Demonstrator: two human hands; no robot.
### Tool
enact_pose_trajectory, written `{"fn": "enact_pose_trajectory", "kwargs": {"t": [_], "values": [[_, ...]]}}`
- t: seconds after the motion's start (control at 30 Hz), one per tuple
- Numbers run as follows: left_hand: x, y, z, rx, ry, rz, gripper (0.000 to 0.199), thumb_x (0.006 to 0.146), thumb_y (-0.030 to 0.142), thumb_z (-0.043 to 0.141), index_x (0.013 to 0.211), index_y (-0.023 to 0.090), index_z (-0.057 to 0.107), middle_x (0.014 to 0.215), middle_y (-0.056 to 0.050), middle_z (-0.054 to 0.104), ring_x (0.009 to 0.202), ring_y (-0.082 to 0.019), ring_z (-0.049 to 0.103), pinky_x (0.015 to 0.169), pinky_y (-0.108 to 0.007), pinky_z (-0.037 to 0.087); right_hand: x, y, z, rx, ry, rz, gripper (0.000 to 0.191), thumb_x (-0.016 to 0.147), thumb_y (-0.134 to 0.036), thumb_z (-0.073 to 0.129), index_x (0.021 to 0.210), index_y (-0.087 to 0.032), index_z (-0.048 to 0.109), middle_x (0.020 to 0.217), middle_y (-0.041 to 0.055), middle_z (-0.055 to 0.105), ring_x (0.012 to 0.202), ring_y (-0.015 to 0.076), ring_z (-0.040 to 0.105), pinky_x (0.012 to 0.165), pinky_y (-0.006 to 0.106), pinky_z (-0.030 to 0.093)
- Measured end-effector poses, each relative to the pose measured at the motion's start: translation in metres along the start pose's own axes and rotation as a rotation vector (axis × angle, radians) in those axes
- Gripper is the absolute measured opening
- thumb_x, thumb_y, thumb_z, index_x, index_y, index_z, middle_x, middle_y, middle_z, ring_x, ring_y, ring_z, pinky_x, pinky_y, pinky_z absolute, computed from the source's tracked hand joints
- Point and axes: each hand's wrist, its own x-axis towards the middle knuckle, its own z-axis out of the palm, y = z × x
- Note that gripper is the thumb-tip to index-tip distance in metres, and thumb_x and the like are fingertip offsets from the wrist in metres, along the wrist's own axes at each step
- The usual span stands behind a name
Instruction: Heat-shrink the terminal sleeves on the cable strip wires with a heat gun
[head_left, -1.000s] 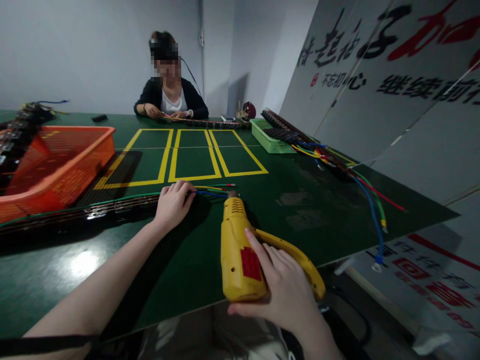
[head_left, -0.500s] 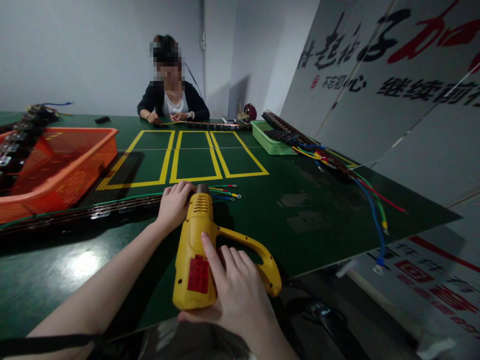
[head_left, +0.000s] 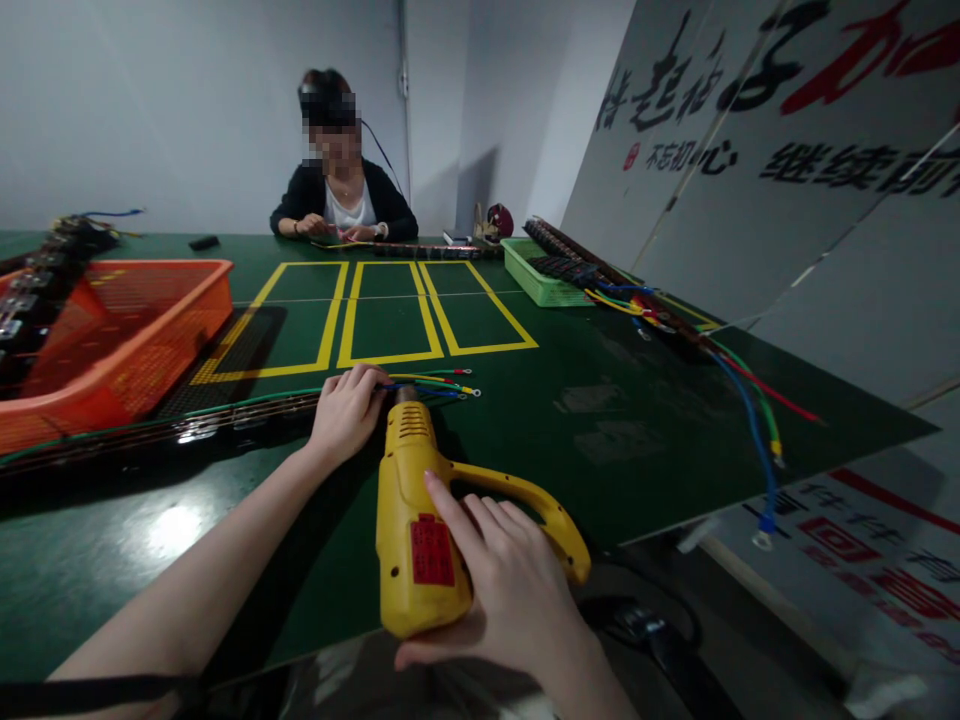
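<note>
My right grip (head_left: 499,570) is wrapped round the body of a yellow heat gun (head_left: 420,530), the index finger laid forward along its top and the thumb round the back end, beside a red label (head_left: 432,550). The gun's looped handle sticks out to the right of my knuckles. Its metal nozzle (head_left: 406,394) points away from me, just beside the fingers of my left grip (head_left: 349,408), and overlaps the wires (head_left: 442,383) from where I look; whether it touches them I cannot tell.

My left grip is closed, palm down, over the end of a long dark strip (head_left: 255,420), right where the wires come out of it. The strip lies on the green bench (head_left: 517,440) and runs off to my left, with a green wire along it. Past my fingers the green, yellow and blue wires fan out to the right, tipped with ring terminals.

On my left stands an orange basket (head_left: 165,350), another strip leaning in it. Yellow outlines (head_left: 397,358) mark the bench ahead. A green basket (head_left: 551,290) sits farther off to the right, with more strips on it and wires trailing over the bench edge. Across from me a person in a dark jacket (head_left: 390,205) handles a thin wire.
</note>
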Motion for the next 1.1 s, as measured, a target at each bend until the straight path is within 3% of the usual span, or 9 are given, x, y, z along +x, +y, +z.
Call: {"fn": "enact_pose_trajectory", "kwargs": {"t": [0.23,0.43,0.73,0.93,1.1], "values": [[0.000,0.000,0.001,-0.029,0.018,-0.011,0.014,0.093,0.026,0.039,0.101,0.022,0.050,0.111,-0.002,0.060,0.104,-0.020,0.056,0.085,-0.036,0.036,-0.017,0.024,-0.015,-0.085,0.021,0.061,0.124,0.053,-0.089,0.052,0.149,-0.018,0.018,0.113,0.0127,0.061,0.098,0.0302,0.060,0.086,0.045,0.047],[0.000,0.002,0.000,-0.030,0.008,-0.015,0.015,0.093,0.025,0.038,0.101,0.022,0.050,0.112,-0.004,0.059,0.104,-0.020,0.056,0.085,-0.036,0.035,-0.027,0.032,-0.021,-0.204,0.108,0.100,0.121,0.055,-0.087,0.053,0.147,-0.014,0.024,0.112,0.0136,0.063,0.094,0.0280,0.063,0.079,0.040,0.050],[0.001,0.004,0.000,-0.023,0.004,-0.022,0.016,0.094,0.025,0.037,0.102,0.022,0.050,0.112,-0.005,0.060,0.103,-0.021,0.056,0.084,-0.037,0.036,-0.020,0.008,-0.003,-0.256,0.172,0.141,0.122,0.056,-0.089,0.049,0.148,-0.013,0.021,0.109,0.0143,0.063,0.093,0.0300,0.062,0.080,0.042,0.049],[0.001,0.004,0.002,0.000,0.010,-0.021,0.015,0.093,0.025,0.038,0.101,0.022,0.051,0.111,-0.004,0.060,0.101,-0.022,0.056,0.084,-0.037,0.036,-0.001,-0.014,0.007,-0.183,0.148,0.048,0.115,0.063,-0.090,0.040,0.147,-0.012,0.025,0.096,0.0129,0.065,0.081,0.0265,0.063,0.071,0.039,0.050],[0.002,0.005,0.000,-0.029,0.017,-0.031,0.017,0.090,0.019,0.038,0.101,0.021,0.051,0.113,-0.005,0.059,0.102,-0.022,0.055,0.085,-0.037,0.036,0.008,-0.023,0.016,-0.186,0.152,-0.009,0.114,0.063,-0.091,0.036,0.144,-0.011,0.032,0.097,0.0142,0.066,0.080,0.0265,0.064,0.072,0.039,0.051]]}}
